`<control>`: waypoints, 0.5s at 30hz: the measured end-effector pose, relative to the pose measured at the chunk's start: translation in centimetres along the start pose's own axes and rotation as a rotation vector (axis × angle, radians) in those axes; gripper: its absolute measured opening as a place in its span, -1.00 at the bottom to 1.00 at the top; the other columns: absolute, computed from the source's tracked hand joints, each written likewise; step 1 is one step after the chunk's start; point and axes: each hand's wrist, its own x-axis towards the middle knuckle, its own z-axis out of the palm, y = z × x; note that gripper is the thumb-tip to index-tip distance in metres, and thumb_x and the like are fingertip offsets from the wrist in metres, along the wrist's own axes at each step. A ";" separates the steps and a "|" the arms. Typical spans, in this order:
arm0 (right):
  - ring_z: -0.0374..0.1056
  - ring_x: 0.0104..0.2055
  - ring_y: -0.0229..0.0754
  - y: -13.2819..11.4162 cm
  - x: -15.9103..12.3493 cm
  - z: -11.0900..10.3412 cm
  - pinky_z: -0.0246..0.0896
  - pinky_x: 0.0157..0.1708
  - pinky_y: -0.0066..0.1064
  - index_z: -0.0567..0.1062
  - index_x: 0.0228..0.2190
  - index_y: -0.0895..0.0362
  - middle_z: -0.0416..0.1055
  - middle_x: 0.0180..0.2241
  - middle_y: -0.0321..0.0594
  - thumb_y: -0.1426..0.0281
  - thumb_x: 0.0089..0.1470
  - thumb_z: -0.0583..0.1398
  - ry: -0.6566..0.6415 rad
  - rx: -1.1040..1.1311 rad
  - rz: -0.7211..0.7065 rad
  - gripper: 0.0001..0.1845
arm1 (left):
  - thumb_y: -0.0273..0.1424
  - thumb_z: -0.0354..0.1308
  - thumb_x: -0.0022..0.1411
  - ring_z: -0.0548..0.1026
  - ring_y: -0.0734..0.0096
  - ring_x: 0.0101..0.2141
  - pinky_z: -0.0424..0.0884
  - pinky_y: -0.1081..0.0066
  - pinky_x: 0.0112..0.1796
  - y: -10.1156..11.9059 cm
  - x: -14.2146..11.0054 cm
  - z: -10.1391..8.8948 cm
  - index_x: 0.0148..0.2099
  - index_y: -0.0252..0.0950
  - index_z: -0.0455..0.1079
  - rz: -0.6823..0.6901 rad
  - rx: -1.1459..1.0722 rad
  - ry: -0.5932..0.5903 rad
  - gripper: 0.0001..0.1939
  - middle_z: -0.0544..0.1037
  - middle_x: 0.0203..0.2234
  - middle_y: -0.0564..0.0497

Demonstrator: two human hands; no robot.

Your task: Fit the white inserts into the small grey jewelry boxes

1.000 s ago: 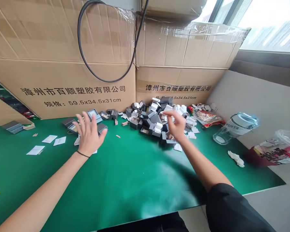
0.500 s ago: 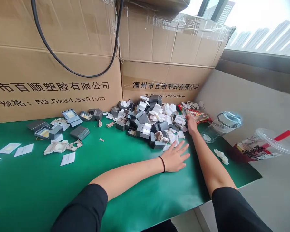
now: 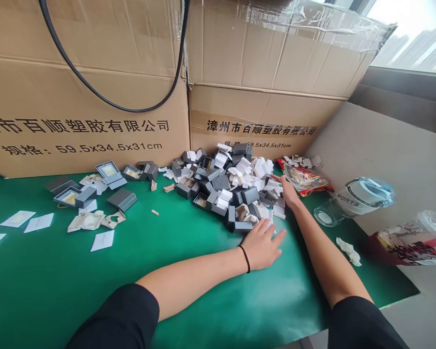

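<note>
A heap of small dark grey boxes (image 3: 221,183) mixed with white paper inserts (image 3: 244,167) lies against the cartons on the green table (image 3: 189,305). At the heap's front edge is my left hand (image 3: 262,245), fingers spread and nothing held, its fingertips at the nearest boxes and papers. My right hand (image 3: 288,191) rests along the heap's right side, with fingers stretched toward the white papers and partly hidden by them. Just beyond that hand lies a red snack packet (image 3: 305,179).
Large cardboard cartons (image 3: 94,97) stand behind, and a black cable (image 3: 131,107) hangs before them. A clear bottle (image 3: 352,201), a drink cup (image 3: 414,240) and a crumpled tissue (image 3: 349,251) are at right. Opened boxes (image 3: 74,196) and white cards (image 3: 102,240) lie left.
My right hand has shifted from beside the snack packet in against the heap's right side. The left hand stays at the front edge, its fingers nearer the boxes. The view has turned slightly.
</note>
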 end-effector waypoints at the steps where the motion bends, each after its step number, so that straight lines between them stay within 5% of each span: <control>1: 0.39 -0.14 -0.10 0.0 0.3 0.0 0.25 -0.08 -0.26 0.52 -0.13 0.17 0.50 -0.17 -0.05 -0.20 0.02 -0.11 0.045 0.035 0.006 -0.19 | -0.19 -0.14 0.29 0.22 0.03 0.14 -0.03 0.03 0.16 0.1 -0.1 -0.1 0.25 -0.37 0.08 -0.013 0.029 0.018 -0.44 0.38 0.03 -0.29; 6: 0.37 -0.16 -0.15 0.8 3.9 0.0 0.27 -0.15 -0.28 0.49 -0.13 0.22 0.44 -0.14 -0.04 -0.15 0.01 -0.12 0.299 0.110 0.014 -0.20 | -0.28 -0.09 0.28 0.18 -0.04 0.16 0.03 0.04 0.16 0.0 -0.4 -0.6 0.15 -0.37 0.21 0.058 0.055 0.085 -0.55 0.34 0.04 -0.24; 10: 0.34 -0.08 -0.11 0.5 6.5 0.9 0.24 -0.12 -0.28 0.48 -0.14 0.23 0.42 -0.09 -0.01 -0.10 0.01 -0.07 0.215 0.045 -0.031 -0.26 | -0.38 -0.12 0.29 0.07 0.04 0.22 0.05 0.17 0.18 -0.3 -0.4 -0.6 0.07 -0.32 0.28 0.173 -0.014 0.110 -0.65 0.25 0.13 -0.17; 15: 0.38 -0.27 -0.07 -0.3 8.1 2.9 0.27 -0.26 -0.30 0.53 -0.36 0.26 0.49 -0.36 0.00 -0.12 0.03 -0.10 0.126 -0.059 -0.111 -0.26 | -0.26 -0.11 0.28 0.05 -0.02 0.23 0.04 0.14 0.17 0.9 1.1 -0.3 0.12 -0.37 0.25 0.058 -0.045 0.099 -0.56 0.20 0.18 -0.21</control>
